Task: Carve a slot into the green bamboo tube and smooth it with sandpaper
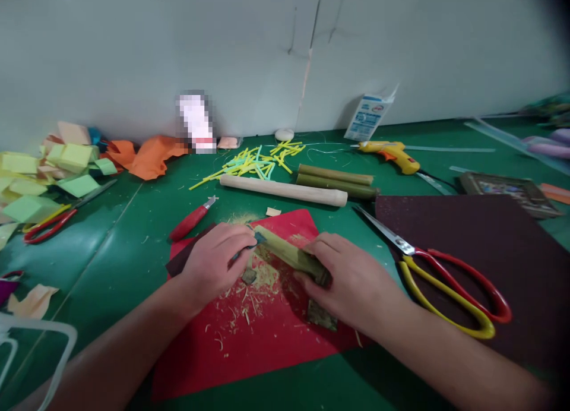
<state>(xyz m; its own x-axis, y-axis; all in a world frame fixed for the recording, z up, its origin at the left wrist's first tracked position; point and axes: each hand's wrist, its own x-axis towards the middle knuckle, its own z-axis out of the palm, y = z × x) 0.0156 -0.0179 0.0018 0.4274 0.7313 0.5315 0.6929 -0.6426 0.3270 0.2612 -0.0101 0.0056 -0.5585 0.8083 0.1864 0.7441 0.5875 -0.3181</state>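
Note:
My right hand [336,268] grips a greenish bamboo piece [285,247], its far end angled up to the left. In my left hand [221,256] is a small dark piece that looks like sandpaper [259,239], pressed against the bamboo's left end. Below both hands lies a red sheet [231,363] strewn with pale shavings and dust [262,280]. A small dark scrap [249,276] rests on it near my left fingers. Under my right hand a dark, rough-looking piece [321,315] is partly covered.
Large scissors [405,244] lie at right on dark brown sheets [445,221]. A red-handled knife [191,221], a pale stick [285,190], bamboo lengths [338,182], yellow strips [249,161] and a glue gun [392,154] lie beyond. Paper pieces [48,173] and scissors [53,224] are left.

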